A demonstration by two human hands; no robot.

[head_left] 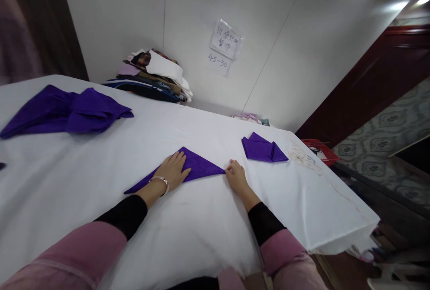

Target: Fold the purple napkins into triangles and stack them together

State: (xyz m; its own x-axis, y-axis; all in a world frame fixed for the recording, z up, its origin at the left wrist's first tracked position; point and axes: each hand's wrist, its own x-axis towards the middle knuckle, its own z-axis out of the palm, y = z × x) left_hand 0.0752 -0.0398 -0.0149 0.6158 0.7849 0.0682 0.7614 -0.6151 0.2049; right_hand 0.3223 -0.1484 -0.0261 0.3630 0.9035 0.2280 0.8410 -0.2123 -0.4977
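A purple cloth napkin [199, 166] lies on the white-covered table, folded into a wide flat triangle with its peak pointing away from me. My left hand [172, 170] rests flat on its left half, fingers stretched out, a silver bracelet at the wrist. At the triangle's right tip, my right hand [235, 175] pinches the corner between thumb and fingers. Part of the napkin's left half is hidden under my left hand and wrist.
A folded purple napkin [264, 149] lies to the right; loose purple cloths [72, 112] lie at the left. Stacked clothes [157, 75] stand by the wall below a handwritten sign [225, 41]. A red basket [322, 152] is beyond the table's right edge.
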